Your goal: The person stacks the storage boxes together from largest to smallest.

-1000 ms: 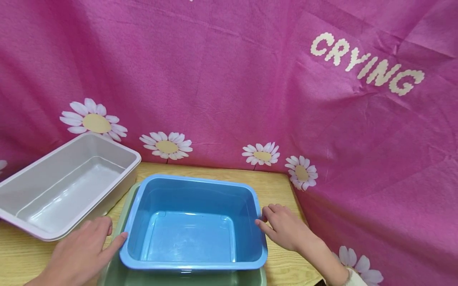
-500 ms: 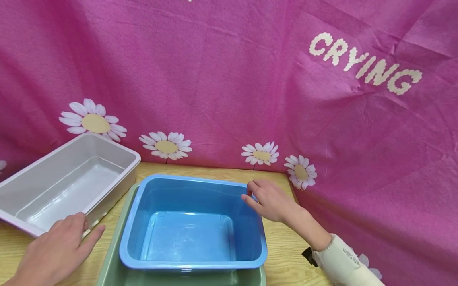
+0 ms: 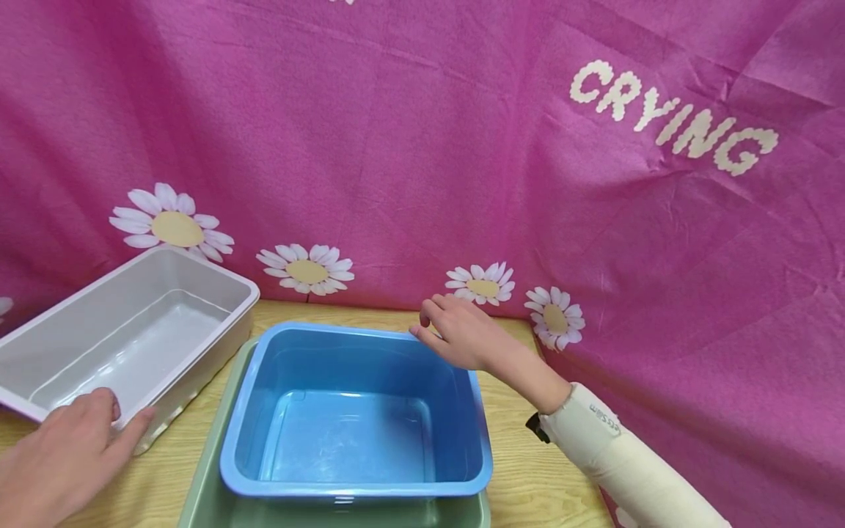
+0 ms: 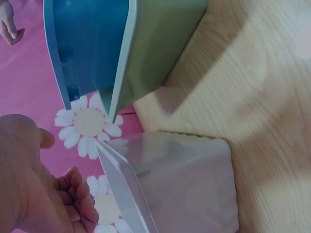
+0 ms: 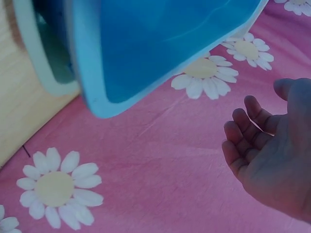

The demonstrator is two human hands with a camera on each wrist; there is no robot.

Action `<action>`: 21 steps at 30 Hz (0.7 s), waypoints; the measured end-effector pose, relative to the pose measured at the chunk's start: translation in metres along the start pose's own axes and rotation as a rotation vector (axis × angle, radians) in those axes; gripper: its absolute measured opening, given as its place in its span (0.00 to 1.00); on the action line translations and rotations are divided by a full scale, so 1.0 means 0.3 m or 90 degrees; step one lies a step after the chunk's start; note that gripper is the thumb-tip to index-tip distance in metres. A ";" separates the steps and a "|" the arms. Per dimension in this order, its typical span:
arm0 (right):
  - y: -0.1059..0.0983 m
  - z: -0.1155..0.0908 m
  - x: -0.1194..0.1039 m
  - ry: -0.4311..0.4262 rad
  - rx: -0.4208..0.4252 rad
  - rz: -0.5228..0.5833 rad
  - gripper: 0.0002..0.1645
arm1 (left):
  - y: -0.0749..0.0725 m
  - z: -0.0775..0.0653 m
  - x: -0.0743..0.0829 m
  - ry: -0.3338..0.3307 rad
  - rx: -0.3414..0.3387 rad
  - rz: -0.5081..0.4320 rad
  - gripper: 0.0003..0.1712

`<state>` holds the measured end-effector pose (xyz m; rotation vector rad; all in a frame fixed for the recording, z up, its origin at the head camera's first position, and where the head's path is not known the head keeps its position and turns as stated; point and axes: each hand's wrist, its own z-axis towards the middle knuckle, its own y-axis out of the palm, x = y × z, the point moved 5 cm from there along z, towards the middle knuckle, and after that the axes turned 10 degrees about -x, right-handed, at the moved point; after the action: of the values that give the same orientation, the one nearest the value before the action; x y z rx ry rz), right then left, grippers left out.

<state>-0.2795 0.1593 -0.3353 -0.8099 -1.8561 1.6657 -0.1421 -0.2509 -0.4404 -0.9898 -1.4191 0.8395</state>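
My left hand (image 3: 66, 455) hovers by the near right edge of a pale grey plastic basin (image 3: 145, 348), overlapping its rim in the head view. In the left wrist view the fingers (image 4: 77, 196) hang loosely curled and hold nothing, a little apart from the basin. A blue basin (image 3: 350, 440) sits inside a larger green basin (image 3: 211, 455) in the middle. Over the blue basin's far right corner floats my right hand (image 3: 462, 334). Its fingers (image 5: 240, 141) are relaxed and bent, with nothing in them and a gap to the blue rim in the right wrist view.
All the basins stand on a light wooden table (image 3: 528, 455). Behind and to the right hangs a pink cloth (image 3: 396, 147) printed with daisies and lettering. The grey basin stands at an angle, left of the green one.
Both hands have drawn away from the blue basin's sides. The left moved left to the grey basin; the right rose and moved left over the far rim. The basins stayed put.
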 end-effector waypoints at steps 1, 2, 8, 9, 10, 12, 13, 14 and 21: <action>0.000 0.011 -0.003 0.004 -0.010 -0.001 0.16 | -0.001 -0.001 -0.005 0.004 0.004 -0.002 0.27; 0.000 0.022 -0.006 0.005 -0.018 -0.001 0.16 | -0.003 -0.003 -0.009 0.006 0.015 -0.004 0.27; -0.006 0.089 -0.027 0.005 -0.036 -0.008 0.17 | -0.001 -0.018 -0.041 0.022 0.110 -0.029 0.26; -0.007 0.101 -0.029 0.005 -0.036 -0.009 0.18 | -0.001 -0.020 -0.047 0.023 0.117 -0.030 0.26; -0.008 0.112 -0.030 0.006 -0.035 -0.010 0.18 | -0.002 -0.022 -0.051 0.024 0.124 -0.030 0.25; -0.009 0.133 -0.028 0.010 -0.035 -0.007 0.19 | -0.003 -0.027 -0.058 0.026 0.134 -0.030 0.26; -0.009 0.143 -0.027 0.011 -0.035 -0.002 0.20 | -0.004 -0.029 -0.062 0.026 0.142 -0.032 0.26; -0.008 0.153 -0.026 0.010 -0.035 0.003 0.21 | -0.005 -0.030 -0.066 0.022 0.147 -0.029 0.26; -0.005 0.224 -0.037 -0.021 -0.027 0.000 0.21 | 0.001 -0.035 -0.113 -0.032 0.156 -0.014 0.28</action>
<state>-0.3204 0.1051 -0.3412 -0.8032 -1.9207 1.6540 -0.1320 -0.2824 -0.4528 -0.7702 -1.3304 1.0010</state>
